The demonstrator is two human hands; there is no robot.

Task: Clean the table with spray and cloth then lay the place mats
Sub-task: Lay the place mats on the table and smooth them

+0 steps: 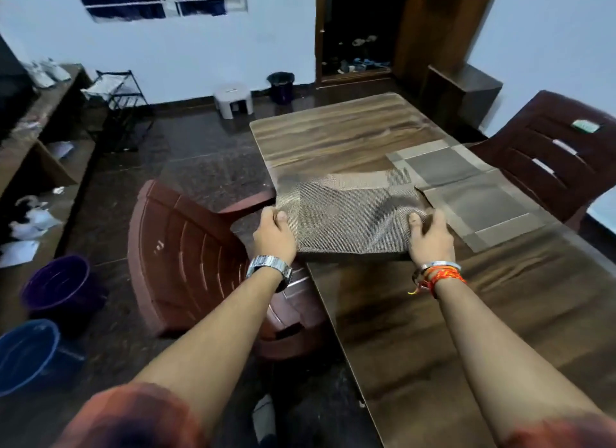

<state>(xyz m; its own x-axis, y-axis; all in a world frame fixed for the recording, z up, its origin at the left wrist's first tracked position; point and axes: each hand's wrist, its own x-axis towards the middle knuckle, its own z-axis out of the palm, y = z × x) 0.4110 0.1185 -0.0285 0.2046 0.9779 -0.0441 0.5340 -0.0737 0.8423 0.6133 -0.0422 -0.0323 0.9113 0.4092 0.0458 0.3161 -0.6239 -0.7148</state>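
We read no text anywhere. Sticker [585, 125] on the right chair [533, 137] and label [230, 89] on the far stool [233, 105]: too blurred.

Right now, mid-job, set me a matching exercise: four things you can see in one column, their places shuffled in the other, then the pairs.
Things:
1 held place mat
2 red chair
3 blue bucket
4 white stool

Places:
A by the far wall
B gripped by left hand and right hand at the left edge of the table
C on the floor, lower left
D beside the table's left side

Pairs: 1-B; 2-D; 3-C; 4-A
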